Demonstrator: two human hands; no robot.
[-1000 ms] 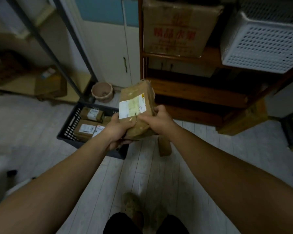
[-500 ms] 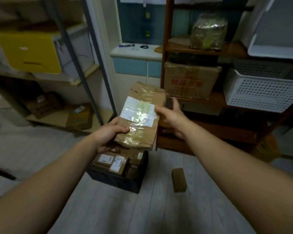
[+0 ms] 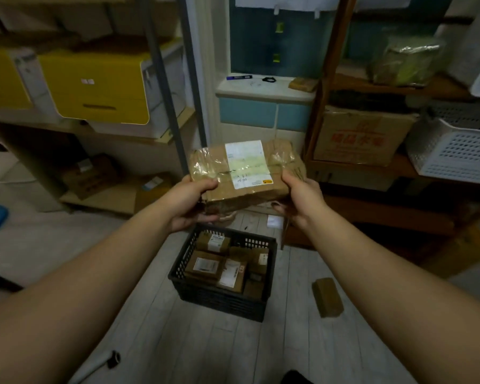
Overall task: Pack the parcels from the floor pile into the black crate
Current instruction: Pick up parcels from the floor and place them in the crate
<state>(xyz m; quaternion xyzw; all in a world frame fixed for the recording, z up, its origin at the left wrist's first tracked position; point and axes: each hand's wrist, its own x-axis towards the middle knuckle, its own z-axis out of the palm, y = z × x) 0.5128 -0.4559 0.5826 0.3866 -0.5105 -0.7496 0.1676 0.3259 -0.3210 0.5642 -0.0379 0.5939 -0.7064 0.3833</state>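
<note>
I hold a brown cardboard parcel with a white label and clear tape flat in front of me, above the floor. My left hand grips its left end and my right hand grips its right end. Below and a little nearer stands the black crate on the floor, with several small labelled brown parcels inside. One small brown parcel lies on the floor to the right of the crate.
A metal shelf unit with yellow boxes stands at the left. A wooden shelf at the right carries a printed carton and a white perforated basket. A black-tipped handle lies on the pale plank floor.
The view has risen and drawn back from the crate. The parcel has turned from upright to flat and level, and my right hand has shifted to grip its right end.
</note>
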